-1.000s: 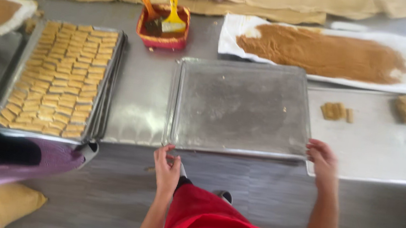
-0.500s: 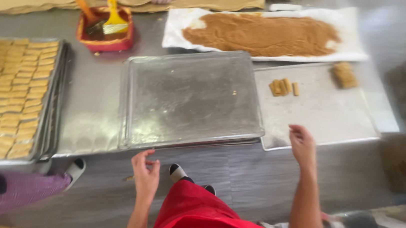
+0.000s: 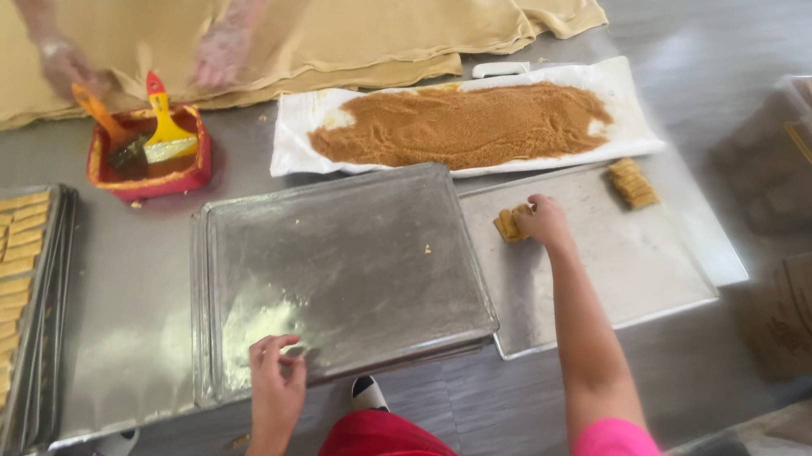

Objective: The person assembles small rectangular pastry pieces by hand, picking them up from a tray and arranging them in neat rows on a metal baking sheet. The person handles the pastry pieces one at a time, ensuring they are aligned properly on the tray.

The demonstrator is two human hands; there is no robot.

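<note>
Right fingers (image 3: 528, 214) closing on pastry pieces (image 3: 507, 224), left hand (image 3: 278, 377) flat, fingers spread, on empty baking tray (image 3: 373, 255).

Right hand (image 3: 542, 222) now reaching onto small pastry pieces (image 3: 510, 224), left hand (image 3: 278, 377) onto tray (image 3: 352, 263)

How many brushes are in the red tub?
2, both in the red tub: the yellow brush stands at the right, the orange brush leans at the left.
</note>
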